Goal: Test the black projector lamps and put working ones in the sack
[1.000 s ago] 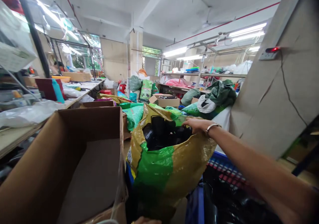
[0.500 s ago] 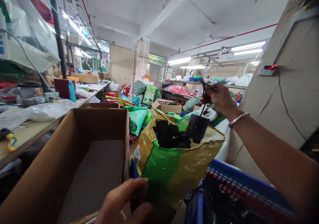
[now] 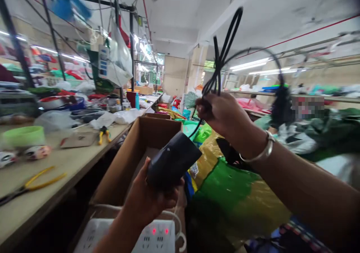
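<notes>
Okay, left hand (image 3: 149,200) is clamped around a black cylinder (image 3: 173,162) — no gap. Right hand (image 3: 222,114) grips its looped black cable (image 3: 222,61).

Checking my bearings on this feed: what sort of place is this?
Likely a workshop or sorting floor: a long workbench with yellow-handled pliers, an open cardboard box, and a green-and-yellow woven sack.

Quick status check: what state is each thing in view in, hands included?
Left hand: closed around the black corded device
Black corded device: lifted, held in the air
Right hand: gripping the black cable
Black cable: looped, running down to the device
Cardboard box: open-topped
Woven sack: mouth open
Power strip: two red lights lit
</notes>
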A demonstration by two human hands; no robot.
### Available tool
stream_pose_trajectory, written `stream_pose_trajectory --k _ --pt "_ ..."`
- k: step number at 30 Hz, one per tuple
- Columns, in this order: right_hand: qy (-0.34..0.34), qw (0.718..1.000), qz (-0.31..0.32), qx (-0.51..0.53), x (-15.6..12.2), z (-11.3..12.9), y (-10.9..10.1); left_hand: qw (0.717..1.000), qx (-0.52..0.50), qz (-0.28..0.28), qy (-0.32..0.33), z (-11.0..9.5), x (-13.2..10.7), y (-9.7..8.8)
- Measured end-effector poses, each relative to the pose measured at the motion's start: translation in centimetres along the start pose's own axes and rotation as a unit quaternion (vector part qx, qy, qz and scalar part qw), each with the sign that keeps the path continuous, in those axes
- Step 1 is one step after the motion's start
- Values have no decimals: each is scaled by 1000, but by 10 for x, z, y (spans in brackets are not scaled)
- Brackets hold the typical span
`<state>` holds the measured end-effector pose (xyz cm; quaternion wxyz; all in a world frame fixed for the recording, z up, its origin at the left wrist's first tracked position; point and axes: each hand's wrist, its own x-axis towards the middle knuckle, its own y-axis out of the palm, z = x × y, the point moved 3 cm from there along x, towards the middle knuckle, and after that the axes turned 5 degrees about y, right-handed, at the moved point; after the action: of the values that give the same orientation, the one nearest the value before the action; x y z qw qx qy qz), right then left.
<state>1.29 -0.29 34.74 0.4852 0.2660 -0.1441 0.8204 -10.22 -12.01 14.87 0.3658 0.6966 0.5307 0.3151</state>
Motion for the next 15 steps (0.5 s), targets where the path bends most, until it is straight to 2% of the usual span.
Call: stream_pose_trajectory --k 4,6,8,10,13,14,15 --pt "173 980 50 82 -59 -68 18 987 64 -110 102 -13 -46 -48" --pt "272 952 111 83 -96 -99 29 973 108 -145 146 -16 -60 -62" --pt "338 921 176 85 -131 -125 41 951 198 -166 171 -18 -69 -69" --pt "360 906 197 101 -159 -144 50 897 354 -184 192 -20 -78 -68" --pt "367 910 165 105 -184 -162 52 760 577 -197 224 -19 -91 -58" --pt "363 913 161 98 -189 -165 50 738 607 -185 229 -16 -93 -57" --pt "353 917 161 91 -192 -167 48 745 604 -167 226 -12 -95 -57"
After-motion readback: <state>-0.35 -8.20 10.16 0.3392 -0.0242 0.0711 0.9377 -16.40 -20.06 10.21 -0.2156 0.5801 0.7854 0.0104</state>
